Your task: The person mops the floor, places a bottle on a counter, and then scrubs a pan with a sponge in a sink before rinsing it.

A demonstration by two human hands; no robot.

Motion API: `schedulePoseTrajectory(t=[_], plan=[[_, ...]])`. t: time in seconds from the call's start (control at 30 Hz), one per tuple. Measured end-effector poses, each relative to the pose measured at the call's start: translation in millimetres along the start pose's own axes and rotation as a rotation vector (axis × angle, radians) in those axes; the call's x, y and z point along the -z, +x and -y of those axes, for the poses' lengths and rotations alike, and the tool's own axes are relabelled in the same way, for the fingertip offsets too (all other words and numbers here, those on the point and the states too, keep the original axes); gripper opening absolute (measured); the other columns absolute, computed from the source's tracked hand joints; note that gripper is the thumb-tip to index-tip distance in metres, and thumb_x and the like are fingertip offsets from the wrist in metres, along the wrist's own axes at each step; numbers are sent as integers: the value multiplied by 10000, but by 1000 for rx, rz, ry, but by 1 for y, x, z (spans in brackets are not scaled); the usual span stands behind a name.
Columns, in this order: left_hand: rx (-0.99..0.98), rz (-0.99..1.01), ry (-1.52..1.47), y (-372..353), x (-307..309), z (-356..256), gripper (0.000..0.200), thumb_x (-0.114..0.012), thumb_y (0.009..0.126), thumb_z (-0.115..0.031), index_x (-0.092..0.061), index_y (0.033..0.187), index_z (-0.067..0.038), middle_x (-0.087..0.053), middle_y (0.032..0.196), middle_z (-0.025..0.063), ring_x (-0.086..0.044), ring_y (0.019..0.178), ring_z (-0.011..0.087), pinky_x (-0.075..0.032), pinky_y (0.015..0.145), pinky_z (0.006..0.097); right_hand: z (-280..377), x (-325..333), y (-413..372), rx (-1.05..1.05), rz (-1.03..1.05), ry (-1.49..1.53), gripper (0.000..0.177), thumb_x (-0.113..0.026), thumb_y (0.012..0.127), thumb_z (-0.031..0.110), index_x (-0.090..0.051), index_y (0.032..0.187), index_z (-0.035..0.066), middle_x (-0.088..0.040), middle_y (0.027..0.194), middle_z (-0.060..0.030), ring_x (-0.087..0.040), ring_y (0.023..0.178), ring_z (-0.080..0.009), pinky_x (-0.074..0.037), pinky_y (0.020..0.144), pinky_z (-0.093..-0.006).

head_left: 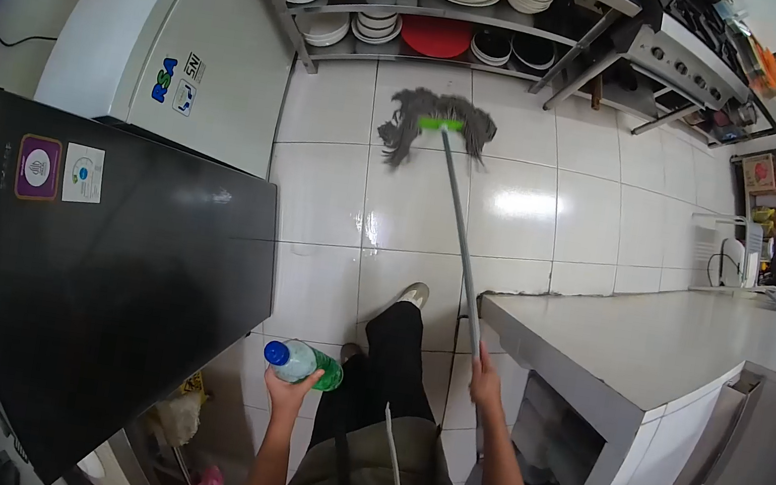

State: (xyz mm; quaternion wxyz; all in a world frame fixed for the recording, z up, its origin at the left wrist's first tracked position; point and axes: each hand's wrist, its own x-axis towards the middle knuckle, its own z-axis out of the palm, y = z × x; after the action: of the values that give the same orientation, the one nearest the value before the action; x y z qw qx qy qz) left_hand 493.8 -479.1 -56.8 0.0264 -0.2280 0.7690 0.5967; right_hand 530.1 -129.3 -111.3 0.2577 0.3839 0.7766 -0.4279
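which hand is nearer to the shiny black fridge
Left. The left hand, gripping a blue-capped plastic bottle of green liquid, is beside the black fridge; the right hand, on a long grey mop pole, is farther away, by the white tiled counter.

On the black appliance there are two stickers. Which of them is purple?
The purple sticker is the left one in the picture; the white sticker is beside it, on the right.

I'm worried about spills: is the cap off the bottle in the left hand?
No, the blue cap is on the bottle in the left hand.
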Motion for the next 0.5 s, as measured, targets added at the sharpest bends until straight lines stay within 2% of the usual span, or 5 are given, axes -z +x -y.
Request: schedulePoseTrajectory(t=[0.07,0.1,0.13,0.3,0.5], plan=[[-3,-5,12,2,0,-2,470,-824,552,-59,-551,929,8,-597,861,67,-580,786,156,-473,736,296,-14,-24,97,505,-252,-86,441,-385,914,301,-348,1345,215,-614,863,-198,-608,791,-335,-471,698,-372],[-8,4,0,3,1,0,471,-825,552,-60,-552,929,7,-596,863,66,-578,787,154,-472,737,295,24,-16,117,291,-126,-100,445,-390,910,315,-350,1341,210,-588,1013,-234,-559,952,-388,-443,801,-383],[-11,14,-12,3,3,3,472,-826,551,-61,-552,929,7,-595,865,66,-577,788,153,-472,738,295,31,-23,157,417,-205,-77,444,-394,909,326,-354,1339,218,-603,974,-219,-576,920,-371,-449,792,-385],[-50,-7,46,10,4,7,472,-828,548,-57,-555,928,5,-595,864,65,-576,786,151,-472,735,295,113,-1,199,108,-39,-1,454,-398,906,345,-353,1340,219,-599,994,-214,-570,937,-358,-435,820,-402],[-34,49,61,23,-7,-10,480,-829,548,-61,-556,936,11,-594,882,65,-581,790,154,-475,740,294,-36,-8,88,419,-175,30,431,-401,914,274,-376,1326,151,-538,1129,-227,-551,1001,-358,-435,829,-366]])
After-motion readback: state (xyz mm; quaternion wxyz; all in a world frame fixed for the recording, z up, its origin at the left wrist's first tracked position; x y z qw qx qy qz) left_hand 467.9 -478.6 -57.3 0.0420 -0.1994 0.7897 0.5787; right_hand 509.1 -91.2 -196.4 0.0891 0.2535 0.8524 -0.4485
